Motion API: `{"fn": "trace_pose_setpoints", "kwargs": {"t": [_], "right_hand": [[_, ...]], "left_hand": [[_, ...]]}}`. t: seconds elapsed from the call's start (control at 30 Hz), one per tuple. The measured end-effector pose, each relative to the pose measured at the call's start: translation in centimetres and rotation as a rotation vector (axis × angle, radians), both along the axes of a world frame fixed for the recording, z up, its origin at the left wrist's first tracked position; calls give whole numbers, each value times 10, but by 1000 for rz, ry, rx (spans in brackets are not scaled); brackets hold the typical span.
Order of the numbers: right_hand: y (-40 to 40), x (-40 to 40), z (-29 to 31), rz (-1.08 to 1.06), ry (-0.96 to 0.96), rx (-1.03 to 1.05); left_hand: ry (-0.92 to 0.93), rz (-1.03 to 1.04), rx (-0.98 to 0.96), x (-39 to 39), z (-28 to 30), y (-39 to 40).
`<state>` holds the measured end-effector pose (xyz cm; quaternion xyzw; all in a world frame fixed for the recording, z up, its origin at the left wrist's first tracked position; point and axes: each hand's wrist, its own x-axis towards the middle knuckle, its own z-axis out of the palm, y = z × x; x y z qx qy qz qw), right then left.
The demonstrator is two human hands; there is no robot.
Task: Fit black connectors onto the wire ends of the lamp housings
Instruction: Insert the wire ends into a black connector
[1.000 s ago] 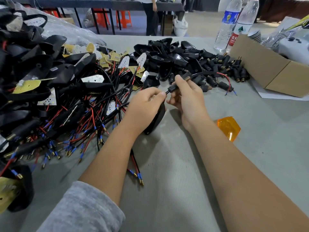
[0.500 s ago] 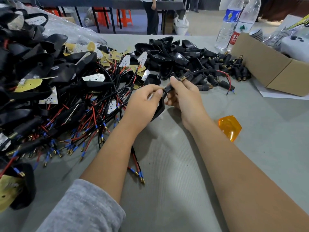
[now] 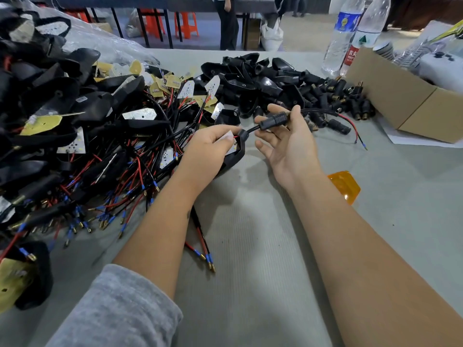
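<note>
1. Here, the left hand (image 3: 210, 149) grips a glossy black housing (image 3: 234, 156) just above the ribbed grey tabletop (image 3: 263, 246).
2. The right hand (image 3: 288, 141) pinches a ridged cylindrical connector (image 3: 274, 120) on the wire (image 3: 325, 112).

Showing two hands: left hand (image 3: 210, 146), right hand (image 3: 288, 144). Standing at rear: two water bottles (image 3: 340, 33) (image 3: 367, 36). Lying singly: one orange lens (image 3: 344, 186), one cardboard box (image 3: 411, 96). Heaping beyond counting: lamp housings (image 3: 57, 101), black connectors (image 3: 350, 98) (too many, overlapping).
</note>
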<state>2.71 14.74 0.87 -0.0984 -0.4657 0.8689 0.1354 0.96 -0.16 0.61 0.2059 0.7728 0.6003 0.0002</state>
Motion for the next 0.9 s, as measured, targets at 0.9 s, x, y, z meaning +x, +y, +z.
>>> {"fn": "trace_pose_setpoints", "kwargs": {"t": [0.9], "right_hand": [[-21, 1, -4, 209, -113, 715]], "left_hand": [[7, 229, 92, -11, -9, 1]]}}
